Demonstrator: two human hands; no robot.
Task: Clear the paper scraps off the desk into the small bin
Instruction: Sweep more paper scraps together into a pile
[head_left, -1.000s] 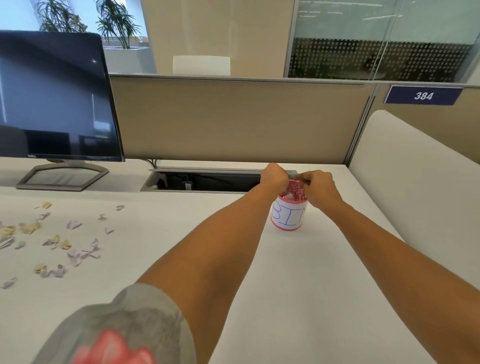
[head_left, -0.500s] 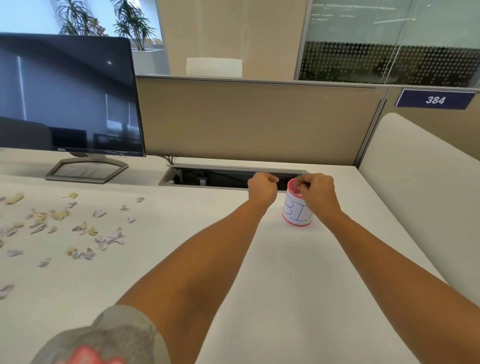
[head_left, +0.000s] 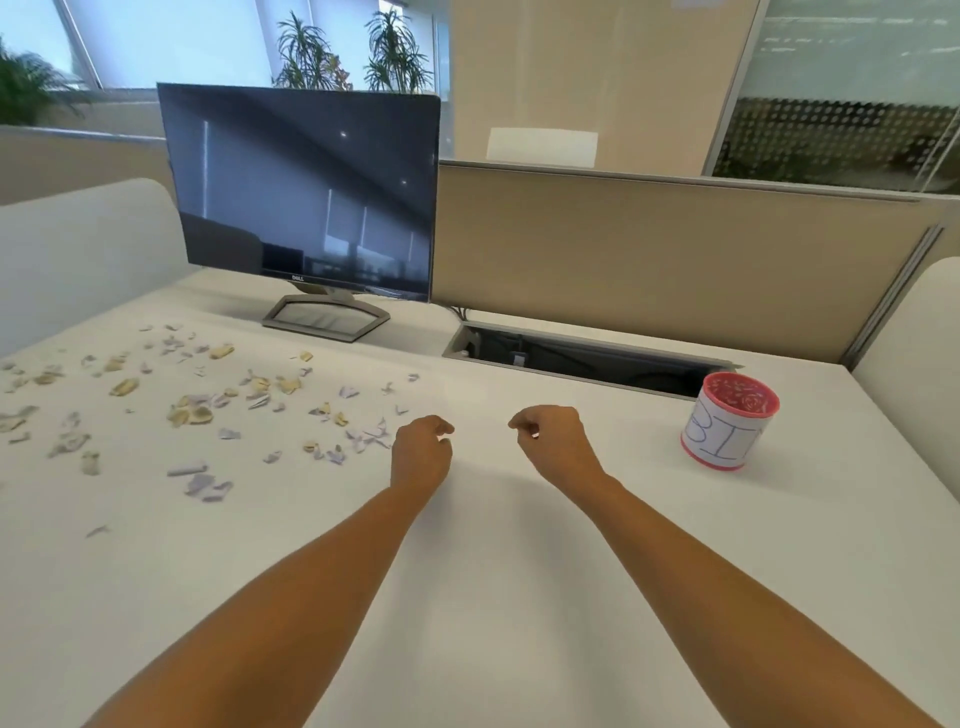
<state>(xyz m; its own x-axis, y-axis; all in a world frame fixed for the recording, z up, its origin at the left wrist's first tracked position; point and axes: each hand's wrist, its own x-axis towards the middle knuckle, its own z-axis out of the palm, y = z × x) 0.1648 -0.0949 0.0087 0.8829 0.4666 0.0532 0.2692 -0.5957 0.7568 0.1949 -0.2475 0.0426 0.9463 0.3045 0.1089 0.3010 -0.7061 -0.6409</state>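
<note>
Several small yellow and lilac paper scraps (head_left: 197, 410) lie scattered over the left half of the white desk (head_left: 519, 571). The small bin (head_left: 727, 422), a red-rimmed cup with "BIN" written on its white wrap, stands upright at the right near the cable slot. My left hand (head_left: 420, 451) hovers over the desk just right of the nearest scraps, fingers loosely curled, holding nothing. My right hand (head_left: 553, 440) hangs beside it, well left of the bin, fingers also loosely curled and empty.
A dark monitor (head_left: 306, 192) on its stand sits at the back left. An open cable slot (head_left: 582, 358) runs along the back of the desk under the beige partition (head_left: 649, 249). White padded dividers flank both sides.
Both hands have left the bin's rim and moved left across the desk toward the scraps. The view has swung left, so the bin now sits at the right.
</note>
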